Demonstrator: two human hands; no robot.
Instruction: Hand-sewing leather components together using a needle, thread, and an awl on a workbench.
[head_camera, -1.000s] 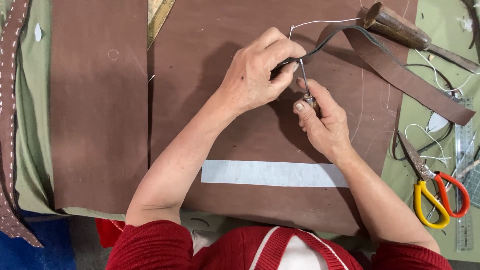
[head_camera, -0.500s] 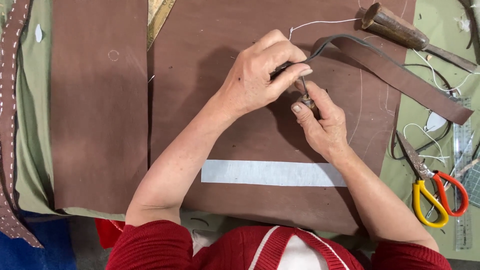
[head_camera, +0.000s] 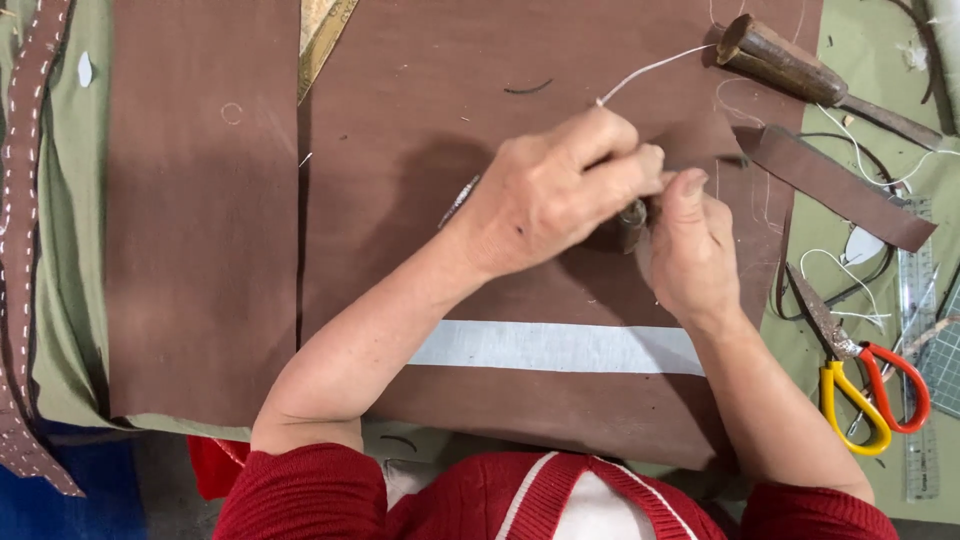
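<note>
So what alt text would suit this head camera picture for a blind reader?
Two bare hands, left hand and right hand, pinch a small metal tool and white thread over a large brown leather sheet. Yellow-and-red-handled scissors lie at the right.

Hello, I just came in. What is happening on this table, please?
A person in a red sweater works over a large brown leather sheet. The left hand and right hand meet at a thin brown leather strap, pinching a small metal tool between them. A white thread runs up from the hands. Scissors with yellow and red handles and a wooden-handled tool lie at the right.
</note>
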